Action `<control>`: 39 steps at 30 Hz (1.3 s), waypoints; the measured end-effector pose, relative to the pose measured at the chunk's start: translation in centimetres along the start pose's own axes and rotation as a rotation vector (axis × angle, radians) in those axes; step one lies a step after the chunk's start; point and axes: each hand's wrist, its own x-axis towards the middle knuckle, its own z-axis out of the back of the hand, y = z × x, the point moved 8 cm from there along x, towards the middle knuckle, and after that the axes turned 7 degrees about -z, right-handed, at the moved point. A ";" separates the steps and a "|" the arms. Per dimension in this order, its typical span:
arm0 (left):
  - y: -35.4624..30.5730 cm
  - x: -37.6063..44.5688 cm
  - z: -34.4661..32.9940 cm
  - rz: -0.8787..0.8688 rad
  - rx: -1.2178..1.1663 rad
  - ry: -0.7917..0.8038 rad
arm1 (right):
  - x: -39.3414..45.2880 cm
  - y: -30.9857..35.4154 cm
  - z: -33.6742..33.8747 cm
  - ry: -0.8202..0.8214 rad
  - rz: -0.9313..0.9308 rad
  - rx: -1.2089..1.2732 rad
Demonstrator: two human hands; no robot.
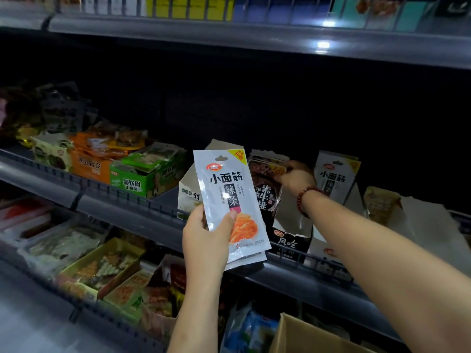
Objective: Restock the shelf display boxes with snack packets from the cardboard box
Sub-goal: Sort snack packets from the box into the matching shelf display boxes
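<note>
White snack packets (230,200) (red-orange food print low on the face, at least two stacked, the rear one showing only as an offset bottom edge) held upright in front of the middle shelf (122,200), slightly tilted. Left hand (206,240) grips them at the lower left corner: thumb across the front face, fingers behind and hidden, forearm rising from the bottom edge of the view.

Right hand (297,178) reaches further in, over the dark display box (290,240) at the shelf's front rail. Its fingers curl round the top of a dark snack packet (265,187) standing in that box; fingertips are hidden behind the packet. A red bead bracelet (307,200) sits on the wrist.

Just right of that hand, another white packet (336,177) of the same print stands upright in a white display box (328,248), whose front is partly covered by the right forearm. Left of the held packets, a white box (188,194) is mostly hidden behind them. Further left along the shelf: a green display box (145,179), then an orange one (89,164), both with packets in them.

Cardboard box (305,337): bottom edge of view, cut off, contents not visible. Shelf back is dark; depth behind the boxes hard to make out. Lower shelf goods blurred.
</note>
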 end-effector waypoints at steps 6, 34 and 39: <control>-0.2 -0.3 -0.8 0.029 -0.050 0.069 | -2.0 -0.2 1.2 -0.116 0.050 0.143; -3.0 -7.7 -11.0 0.159 -0.021 0.568 | -15.0 -6.7 8.8 0.266 -0.085 0.549; -3.6 -6.9 -12.7 0.124 0.021 0.637 | -14.6 -6.2 9.0 0.383 -0.122 0.620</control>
